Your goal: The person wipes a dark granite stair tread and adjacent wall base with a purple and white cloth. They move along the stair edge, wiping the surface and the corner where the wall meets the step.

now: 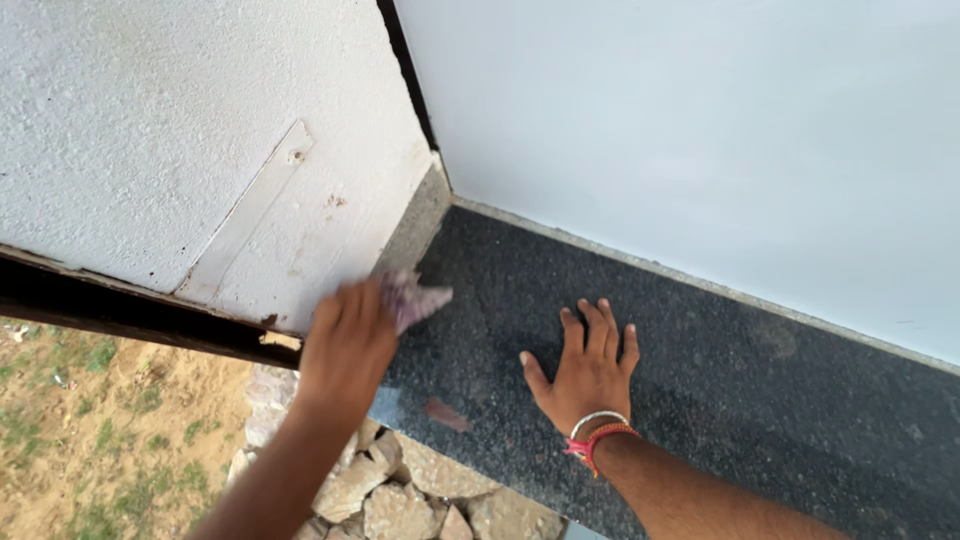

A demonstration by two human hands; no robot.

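Note:
My left hand (346,345) is closed around a crumpled pale purple cloth (415,298) and presses it against the left edge of a dark speckled stone slab (720,370), right beside the lower edge of a white painted panel (300,230). The hand is blurred. My right hand (588,372) lies flat on the slab with its fingers spread, holding nothing. On that wrist sit red thread bands and a silver bangle (597,432).
A smooth white wall (700,130) rises behind the slab. A dark frame strip (130,315) runs under the panel. Below the slab's near edge lie broken stones (390,500), and sandy ground with patchy grass (90,430) spreads at lower left.

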